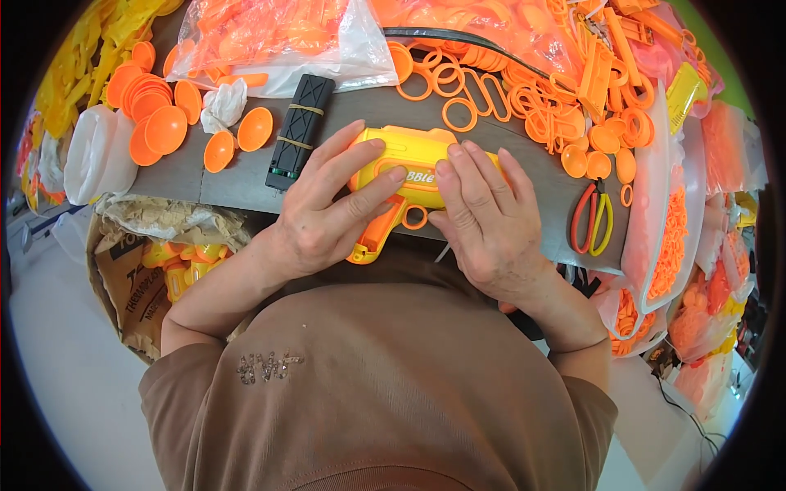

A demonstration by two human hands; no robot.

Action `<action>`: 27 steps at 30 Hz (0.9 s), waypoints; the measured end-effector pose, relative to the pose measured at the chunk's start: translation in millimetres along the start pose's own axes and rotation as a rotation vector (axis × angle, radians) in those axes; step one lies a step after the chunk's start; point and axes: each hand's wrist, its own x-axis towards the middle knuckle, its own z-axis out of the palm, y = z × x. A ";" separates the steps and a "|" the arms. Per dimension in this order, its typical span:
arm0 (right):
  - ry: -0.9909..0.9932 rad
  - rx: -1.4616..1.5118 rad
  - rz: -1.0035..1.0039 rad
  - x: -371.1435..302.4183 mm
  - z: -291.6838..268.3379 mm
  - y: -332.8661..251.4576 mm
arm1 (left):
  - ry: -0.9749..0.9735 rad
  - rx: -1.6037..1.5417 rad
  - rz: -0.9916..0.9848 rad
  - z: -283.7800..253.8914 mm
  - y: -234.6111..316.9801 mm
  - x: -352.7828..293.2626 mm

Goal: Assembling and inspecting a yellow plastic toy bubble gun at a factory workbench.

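A yellow toy gun [405, 146] with an orange-lined handle [377, 233] lies across both my hands at the table's near edge. My left hand [323, 204] presses its fingers over the left end of the body, above the handle. Over the right end, my right hand [491, 209] lays its fingers together, with the thumb below. An orange ring-shaped trigger [415, 217] shows beneath the body, between the hands. Just left of the toy stands a black ribbed block [300, 131] bound with rubber bands. My palms hide both ends of the toy.
Orange round cups [168, 129] lie at the left beside a crumpled white wad [224, 106]. Orange rings and frames [540, 106] heap at the back right, near red-and-yellow-handled cutters [593, 217]. Plastic bags [286, 41] fill the back. A paper sack [127, 278] of yellow parts stands lower left.
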 end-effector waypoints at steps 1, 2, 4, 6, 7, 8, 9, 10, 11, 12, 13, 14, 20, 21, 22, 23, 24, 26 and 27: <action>0.010 -0.007 -0.002 -1.8 0.9 -1.5 | 0.021 -0.032 -0.012 1.9 0.7 -0.8; 0.016 -0.010 0.002 -2.3 2.1 -3.2 | 0.019 -0.032 -0.005 3.0 0.8 -1.5; 0.054 -0.043 -0.010 -2.0 5.6 -5.5 | 0.082 -0.025 0.000 5.1 0.0 -2.0; 0.072 -0.058 -0.008 -3.8 9.4 -6.2 | 0.086 -0.029 0.005 6.7 -0.3 -2.0; 0.085 -0.067 -0.010 -4.0 10.7 -6.5 | 0.089 -0.030 0.002 6.5 -0.2 -2.1; 0.088 -0.068 -0.007 -2.6 10.8 -5.7 | 0.086 -0.030 0.006 6.0 -0.6 -1.7; 0.087 -0.052 -0.008 -0.4 10.3 -4.4 | 0.080 -0.022 0.006 5.2 -1.2 -0.8; 0.086 -0.034 -0.012 0.2 10.4 -3.7 | 0.074 -0.013 0.003 4.8 -0.5 -0.8; 0.088 -0.031 -0.010 -0.9 11.9 -3.6 | 0.087 -0.004 -0.011 5.3 1.2 -1.0; 0.110 -0.042 -0.014 -2.7 14.1 -3.7 | 0.085 -0.003 -0.012 5.5 2.7 -1.2; 0.130 -0.057 -0.020 -2.7 16.4 -3.0 | 0.090 -0.014 -0.012 5.9 1.8 -0.7; 0.129 -0.057 -0.024 -4.2 17.4 -3.8 | 0.095 -0.026 -0.013 6.4 0.8 -0.2; 0.073 -0.113 -0.029 -3.3 8.2 -1.1 | 0.109 -0.007 -0.038 8.0 0.1 2.0; 0.060 -0.036 0.020 -5.5 7.5 -1.9 | 0.116 -0.009 -0.034 8.1 1.5 1.7; 0.050 0.039 0.062 -5.6 7.0 -0.7 | 0.138 -0.043 -0.056 7.7 2.8 1.8; 0.054 0.029 0.053 -9.8 6.8 4.4 | 0.159 -0.078 -0.077 7.9 3.8 1.6; 0.194 0.204 0.175 -16.9 6.3 12.3 | 0.180 -0.115 -0.097 8.5 3.1 2.0; 0.327 0.371 0.295 -19.2 3.7 15.3 | 0.243 -0.137 -0.081 15.5 3.5 3.6; 0.518 0.943 0.412 -14.7 4.1 13.2 | 0.289 -0.296 -0.191 22.2 8.2 7.6</action>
